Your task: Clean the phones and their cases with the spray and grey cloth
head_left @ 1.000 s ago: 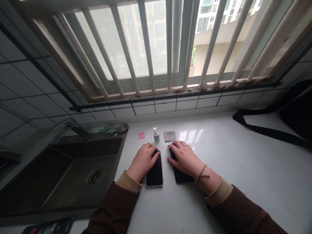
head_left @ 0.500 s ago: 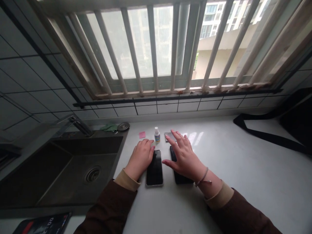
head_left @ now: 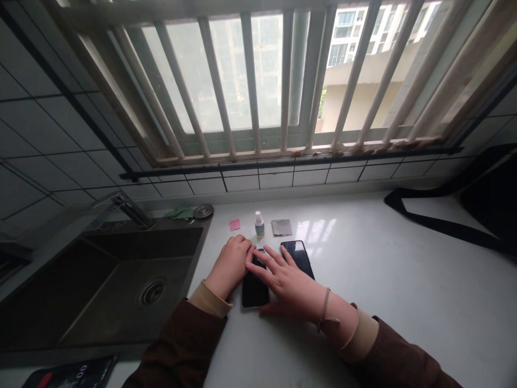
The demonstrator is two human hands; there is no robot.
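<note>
Landmark: small white-capped plastic bottle with a blue-and-yellow label, upright on the glossy white countertop. Flat black-screened phone with a pale edge lies just on the near side of the bottle, apart from it, screen up. Left hand at that phone's upper left edge, fingers bent; can't tell whether it grips or only rests. Right hand spread loosely over the same phone from the right, nothing grasped; front fingertips meet the left hand's, contact with the screen unclear. Second phone, dark and glossy with rounded corners, is to the near right of the bottle, partly behind the right hand. Flat pink paper square left of the bottle, flat grey square packet right of it. Judgement on handling: flat slab, smooth counter, likely to slide, so best let the left hand brace the edge while the right works lightly with the finger pads; keep fingertips from crowding each other, knuckles low and clear of the bottle, right palm off the second phone.
</note>
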